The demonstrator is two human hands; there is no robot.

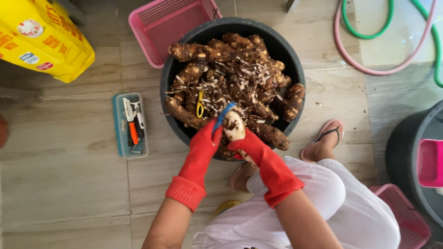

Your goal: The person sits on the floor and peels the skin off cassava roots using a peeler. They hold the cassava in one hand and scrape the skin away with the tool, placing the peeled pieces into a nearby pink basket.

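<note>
Head: tub (171, 78) (brown roots (230, 74))

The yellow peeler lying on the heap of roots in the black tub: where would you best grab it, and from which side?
Judging by its pose, take the yellow peeler by its looped handle, coming straight down from above. It lies flat and uncovered on the roots, left of the blue peeler in the left hand, while the tub's wall blocks any sideways approach.

Soft, even daylight fills the scene, brightest beyond the hands (230, 143) toward the far right, perhaps from an opening there. Shadows are faint, glare is absent, and the frame edges bow slightly.
</note>
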